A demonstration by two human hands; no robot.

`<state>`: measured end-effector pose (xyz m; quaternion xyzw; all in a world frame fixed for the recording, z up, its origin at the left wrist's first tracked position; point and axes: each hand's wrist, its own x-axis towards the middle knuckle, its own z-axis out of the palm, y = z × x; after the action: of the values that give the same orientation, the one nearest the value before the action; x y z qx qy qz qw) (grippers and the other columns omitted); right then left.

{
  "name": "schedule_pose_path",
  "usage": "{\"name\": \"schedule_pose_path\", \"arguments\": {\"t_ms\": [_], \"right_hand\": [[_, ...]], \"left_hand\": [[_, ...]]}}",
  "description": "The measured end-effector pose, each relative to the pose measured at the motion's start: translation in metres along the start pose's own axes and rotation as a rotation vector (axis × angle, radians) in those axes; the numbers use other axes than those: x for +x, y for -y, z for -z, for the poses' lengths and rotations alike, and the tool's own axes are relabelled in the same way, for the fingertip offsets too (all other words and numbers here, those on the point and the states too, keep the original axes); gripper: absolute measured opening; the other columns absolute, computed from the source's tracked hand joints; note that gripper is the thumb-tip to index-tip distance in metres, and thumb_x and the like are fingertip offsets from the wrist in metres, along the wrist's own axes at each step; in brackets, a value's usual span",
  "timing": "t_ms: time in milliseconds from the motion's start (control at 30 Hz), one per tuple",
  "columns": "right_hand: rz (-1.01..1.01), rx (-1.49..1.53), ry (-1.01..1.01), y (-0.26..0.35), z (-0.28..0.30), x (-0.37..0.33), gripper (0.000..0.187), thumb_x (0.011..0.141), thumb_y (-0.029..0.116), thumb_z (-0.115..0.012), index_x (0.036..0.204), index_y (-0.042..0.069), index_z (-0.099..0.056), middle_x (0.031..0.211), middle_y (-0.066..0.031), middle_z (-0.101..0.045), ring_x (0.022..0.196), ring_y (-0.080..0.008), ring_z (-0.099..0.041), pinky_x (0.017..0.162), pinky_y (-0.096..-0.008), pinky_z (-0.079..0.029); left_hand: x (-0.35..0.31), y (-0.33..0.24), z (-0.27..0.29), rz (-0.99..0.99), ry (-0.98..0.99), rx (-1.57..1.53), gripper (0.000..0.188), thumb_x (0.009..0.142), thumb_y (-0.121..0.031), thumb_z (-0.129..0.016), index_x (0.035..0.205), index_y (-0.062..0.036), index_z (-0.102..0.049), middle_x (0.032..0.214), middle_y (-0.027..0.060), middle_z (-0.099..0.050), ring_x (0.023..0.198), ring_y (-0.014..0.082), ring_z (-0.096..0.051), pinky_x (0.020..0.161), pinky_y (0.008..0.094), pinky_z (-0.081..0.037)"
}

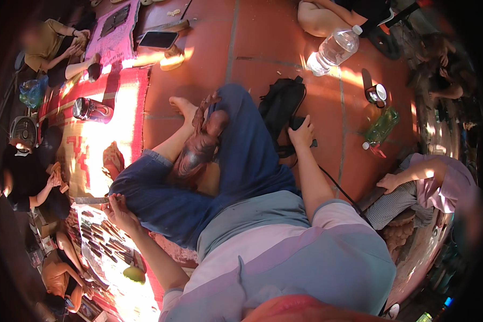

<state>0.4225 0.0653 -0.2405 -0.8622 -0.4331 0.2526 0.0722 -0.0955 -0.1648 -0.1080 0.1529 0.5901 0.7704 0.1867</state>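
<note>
The person sits cross-legged on a red tiled floor (209, 48), blue trousers filling the middle of the view. Between the legs, propped against the bare foot, lies a dark reddish-brown carved wooden figure (198, 145) — touched by neither hand.

The left hand (118, 209), at about eight o'clock from the carving, has its fingers pinched closed on a flat, pale metal blade-like tool (91, 200) that points toward nine o'clock. Just below it, at seven o'clock, a row of dark-handled carving tools (99, 241) lies on a light cloth, with a green rounded object (134, 273) near its lower end.

The right hand (302, 133), at three o'clock from the carving, is curled over a small black device (299, 124) just beside a black fabric bag (282, 104); a thin black cable (333, 185) runs from it back toward the body. Whether it truly grips the device I cannot tell.

At one o'clock lies a clear plastic water bottle (335, 49); a green glass bottle (382, 127) lies at three o'clock.

Risks, as I judge them: the carving only leans on the foot, so a shift of the leg could roll it onto the tiles. The blade sits close to the knee, where a slip could nick cloth or skin. The cable crosses the lap and could snag an arm.
</note>
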Motion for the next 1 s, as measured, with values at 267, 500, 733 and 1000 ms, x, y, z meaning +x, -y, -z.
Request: {"name": "schedule_pose_path", "arguments": {"t_ms": [267,500,733,1000], "right_hand": [[0.091,0.112,-0.311,-0.003,0.024,0.016,0.095,0.069,0.023,-0.077,0.147,0.015,-0.024,0.139,-0.0221,-0.038,0.127,-0.0413,-0.039,0.104,-0.0493,-0.04],[0.657,0.148,-0.254,0.047,0.034,0.058,0.095,0.064,0.027,-0.08,0.145,0.016,-0.033,0.134,-0.0175,-0.046,0.123,-0.0386,-0.044,0.105,-0.0457,-0.039],[0.705,-0.024,-0.055,0.045,0.021,0.082,0.1,0.06,0.035,-0.084,0.144,0.009,-0.037,0.131,-0.0188,-0.051,0.12,-0.0373,-0.049,0.105,-0.0425,-0.039],[0.772,0.501,-0.466,0.07,0.031,0.097,0.054,0.096,0.033,-0.05,0.138,-0.001,-0.044,0.142,-0.0256,-0.041,0.133,-0.0401,-0.038,0.111,-0.046,-0.029]], "left_hand": [[0.004,0.007,0.003,-0.014,0.019,0.005,0.022,0.094,-0.01,-0.061,0.11,-0.0069,-0.045,0.095,0.0094,-0.065,0.084,0.0158,-0.065,0.075,0.0293,-0.057],[0.001,0.001,-0.005,-0.024,-0.017,0.031,0.024,0.094,-0.01,-0.061,0.111,-0.0065,-0.044,0.095,0.0089,-0.065,0.085,0.0159,-0.065,0.073,0.0281,-0.057],[-0.001,0.001,-0.004,-0.016,0.031,-0.01,0.019,0.094,-0.01,-0.06,0.107,-0.0065,-0.047,0.094,0.0077,-0.064,0.084,0.0145,-0.064,0.073,0.0264,-0.056],[0.001,-0.004,-0.016,0.001,0.01,0.042,0.016,0.094,-0.01,-0.061,0.104,-0.0074,-0.049,0.093,0.007,-0.065,0.08,0.0141,-0.064,0.069,0.0252,-0.056]]}}
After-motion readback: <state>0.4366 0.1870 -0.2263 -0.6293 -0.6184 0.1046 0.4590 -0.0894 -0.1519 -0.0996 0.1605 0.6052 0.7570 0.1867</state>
